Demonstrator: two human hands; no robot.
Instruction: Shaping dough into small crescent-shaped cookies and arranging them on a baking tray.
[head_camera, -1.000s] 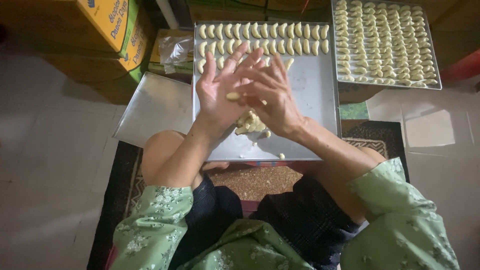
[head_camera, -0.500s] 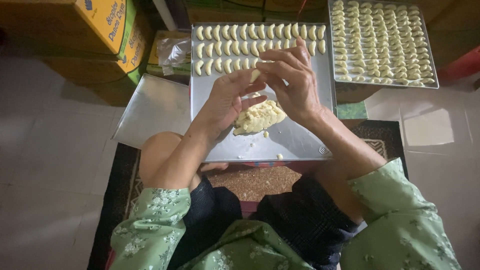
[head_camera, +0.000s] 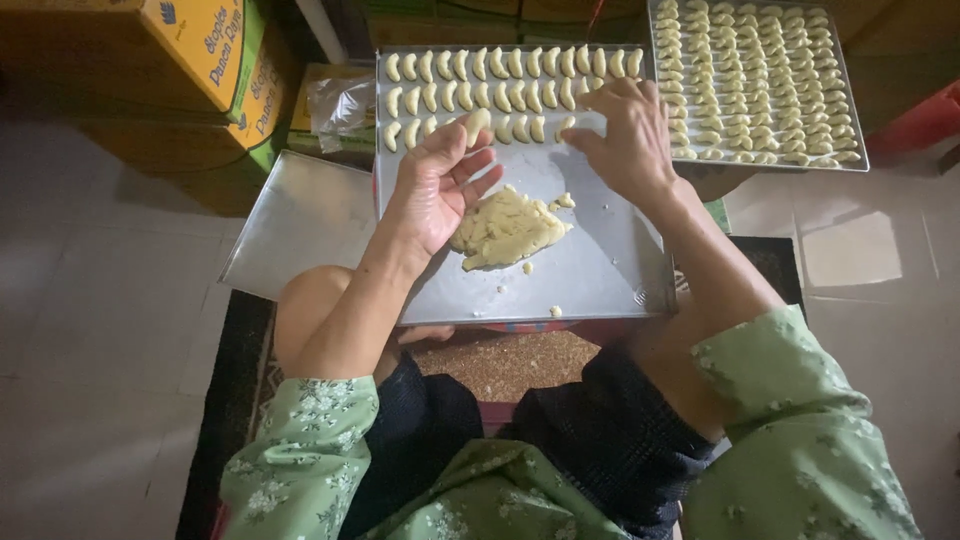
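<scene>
Dough shaping on a metal tray, on a tiled floor among cardboard boxes.

The tray (head_camera: 610, 270) rests by the knees over a dark mat (head_camera: 230, 400). The pale yellow dough lump (head_camera: 505, 228) lies mid-tray, below 3 rows of shaped crescents (head_camera: 500, 65). Left hand (head_camera: 440, 185) hovers open-palmed; right hand (head_camera: 625, 125) has fingertips pinched at a crescent.

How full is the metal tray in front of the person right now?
Partly full. The metal tray has three rows of shaped dough pieces along its far edge; nearer, only a dough lump and crumbs on bare metal.
</scene>
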